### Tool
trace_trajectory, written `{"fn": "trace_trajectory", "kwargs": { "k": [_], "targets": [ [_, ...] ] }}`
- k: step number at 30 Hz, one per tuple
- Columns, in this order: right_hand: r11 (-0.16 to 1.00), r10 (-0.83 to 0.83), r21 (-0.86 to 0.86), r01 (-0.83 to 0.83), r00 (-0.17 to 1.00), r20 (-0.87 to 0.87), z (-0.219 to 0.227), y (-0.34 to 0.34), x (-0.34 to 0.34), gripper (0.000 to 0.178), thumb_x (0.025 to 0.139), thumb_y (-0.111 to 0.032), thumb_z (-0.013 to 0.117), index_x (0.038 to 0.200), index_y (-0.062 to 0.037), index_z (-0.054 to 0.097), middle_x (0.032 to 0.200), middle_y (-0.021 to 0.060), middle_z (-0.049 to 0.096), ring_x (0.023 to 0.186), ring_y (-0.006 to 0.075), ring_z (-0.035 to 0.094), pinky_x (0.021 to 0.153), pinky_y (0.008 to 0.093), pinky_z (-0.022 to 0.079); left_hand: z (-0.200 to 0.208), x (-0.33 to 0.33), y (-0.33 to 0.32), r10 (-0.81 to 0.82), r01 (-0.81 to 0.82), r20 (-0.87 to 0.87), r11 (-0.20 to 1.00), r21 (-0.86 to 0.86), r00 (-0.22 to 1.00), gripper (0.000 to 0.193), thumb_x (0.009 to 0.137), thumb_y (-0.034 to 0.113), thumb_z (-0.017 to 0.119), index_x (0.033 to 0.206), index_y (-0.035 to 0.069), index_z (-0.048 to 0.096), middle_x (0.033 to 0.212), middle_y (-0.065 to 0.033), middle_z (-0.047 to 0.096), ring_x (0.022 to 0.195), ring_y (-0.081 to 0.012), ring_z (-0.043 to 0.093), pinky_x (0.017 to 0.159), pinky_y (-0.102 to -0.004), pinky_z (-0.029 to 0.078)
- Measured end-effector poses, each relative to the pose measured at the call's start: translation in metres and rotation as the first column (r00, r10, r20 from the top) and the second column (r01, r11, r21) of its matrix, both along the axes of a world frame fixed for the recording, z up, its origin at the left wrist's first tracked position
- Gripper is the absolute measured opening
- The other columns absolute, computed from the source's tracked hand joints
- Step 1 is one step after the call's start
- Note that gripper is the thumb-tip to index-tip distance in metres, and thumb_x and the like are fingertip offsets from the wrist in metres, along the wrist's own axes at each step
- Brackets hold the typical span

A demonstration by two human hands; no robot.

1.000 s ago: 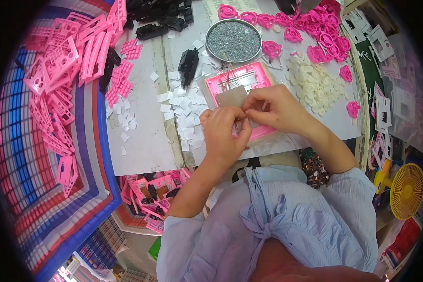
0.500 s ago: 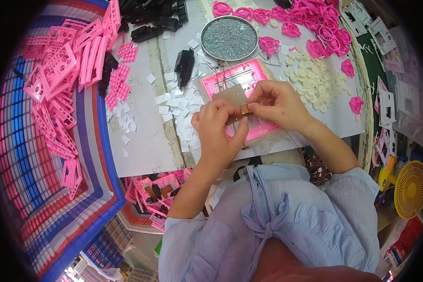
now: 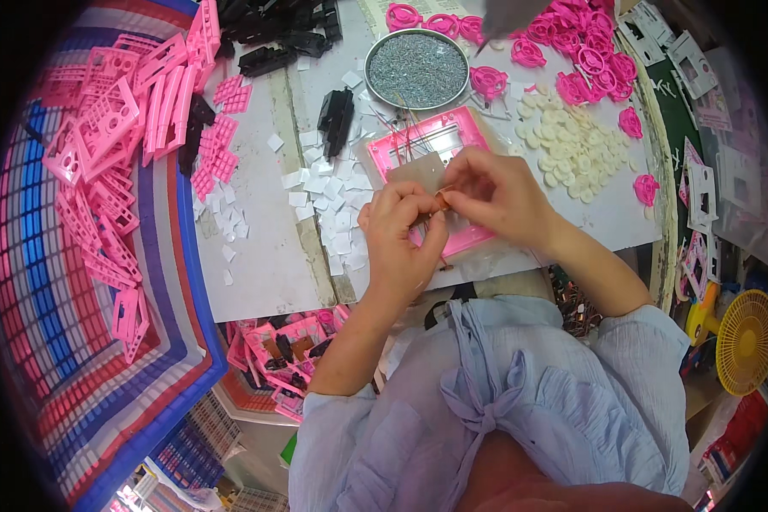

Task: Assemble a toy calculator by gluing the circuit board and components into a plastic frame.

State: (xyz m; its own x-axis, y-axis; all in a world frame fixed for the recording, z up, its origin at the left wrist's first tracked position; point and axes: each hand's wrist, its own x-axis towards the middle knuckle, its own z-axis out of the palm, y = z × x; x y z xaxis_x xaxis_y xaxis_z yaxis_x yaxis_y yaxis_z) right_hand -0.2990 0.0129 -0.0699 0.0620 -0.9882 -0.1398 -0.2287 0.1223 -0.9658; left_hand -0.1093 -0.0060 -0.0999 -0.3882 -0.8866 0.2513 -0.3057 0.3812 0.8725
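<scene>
My left hand (image 3: 401,239) and my right hand (image 3: 499,192) meet over a pink plastic casing (image 3: 478,128) with a silvery strip and thin wires in it. Between my fingertips is a small orange-brown piece (image 3: 441,200); both hands pinch it, and its exact kind is too small to tell. Behind the fingers a flat grey-brown board (image 3: 420,173) shows, partly covered by my hands; whether it is held or rests on the casing I cannot tell.
Loose white squares (image 3: 341,200) lie left of the casing. A round tin of small screws (image 3: 416,68) stands behind it. Cream discs (image 3: 576,145) and pink ring-shaped parts (image 3: 572,43) are on the right. Pink casings (image 3: 102,128) fill a striped tray at the left.
My right fingers have turned and shifted slightly left over the small piece, now hiding more of it. A blurred dark grey shape has come in at the top edge.
</scene>
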Motion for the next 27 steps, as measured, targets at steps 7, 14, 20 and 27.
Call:
{"fn": "trace_trajectory", "kwargs": {
  "k": [7,14,20,27],
  "targets": [
    [0.795,-0.047,-0.572,-0.2,0.921,-0.387,-0.014,0.012,0.004,0.029,0.076,-0.005,0.075,0.104,-0.006,0.068,0.092,0.009,0.065,0.082,0.0273,0.064,0.069,0.0375,0.052,0.001,0.001,0.002,0.013,-0.012,-0.01,1.0,0.003,1.0,0.01,0.079,-0.003,0.071,0.086,0.002,0.066,0.092,-0.0067,0.06,0.077,-0.0166,0.056,0.068,-0.0295,0.044],
    [0.693,-0.173,-0.689,-0.212,0.879,-0.444,-0.02,0.016,0.005,0.026,0.077,-0.005,0.076,0.102,-0.0037,0.066,0.081,0.0086,0.066,0.069,0.0262,0.065,0.061,0.0355,0.051,0.016,-0.001,0.002,0.022,0.007,0.115,0.97,-0.244,0.993,0.012,0.076,-0.003,0.07,0.085,0.004,0.067,0.089,-0.0065,0.06,0.076,-0.0217,0.057,0.069,-0.0336,0.043],
    [0.69,-0.194,-0.699,-0.188,0.882,-0.429,-0.027,0.018,0.005,0.025,0.077,-0.005,0.077,0.099,-0.0034,0.065,0.085,0.0094,0.068,0.074,0.026,0.068,0.065,0.0347,0.055,0.012,0.002,0.001,-0.021,0.024,-0.013,0.968,0.251,1.0,0.009,0.082,0.002,0.07,0.09,0.005,0.07,0.091,-0.0064,0.064,0.069,-0.0163,0.059,0.063,-0.0309,0.045],
    [0.613,-0.085,-0.701,-0.365,0.851,-0.518,-0.024,0.015,0.005,0.028,0.072,-0.01,0.076,0.098,-0.005,0.066,0.102,0.0064,0.068,0.091,0.027,0.066,0.069,0.0341,0.056,0.035,0.017,-0.039,-0.061,0.229,-0.228,0.469,0.853,0.972,0.02,0.091,0.003,0.066,0.11,-0.005,0.066,0.088,-0.0047,0.069,0.07,-0.0082,0.063,0.058,-0.0238,0.049]
  ]
}}
